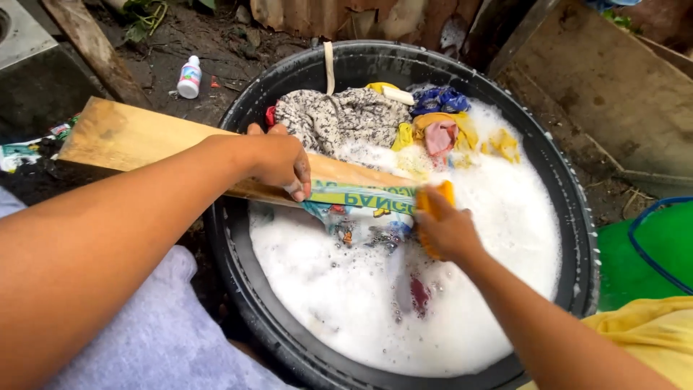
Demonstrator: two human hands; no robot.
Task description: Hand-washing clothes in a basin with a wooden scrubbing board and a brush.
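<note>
1. Two bare hands are shown at work over a black basin (238,238) filled with white suds (447,289); items are listed from left to right.
2. A small white bottle (189,76) is seen on the dark ground beyond the basin, well apart from both hands.
3. A wooden board (137,137) is laid across the basin's left rim, so that a firm, sloping surface is offered above the water. Its long axis runs from the upper left, outside the basin, down to the right, toward the basin's middle.
4. The left hand (278,160) is pressed down on the board's lower part, fingers curled over the edge of a printed cloth (361,209); the cloth is apparently pinned in this way against sliding.
5. The printed cloth is spread along the board's lower end, its length following the board's axis and its lower part trailing into the suds.
6. The right hand (446,230) is closed around a yellow brush (435,198), which is held against the cloth's right end.
7. A heap of other laundry (346,119), grey-patterned, yellow, pink and blue, is piled at the far side of the basin.
8. A green tub (650,253) is partly visible at the right edge.
</note>
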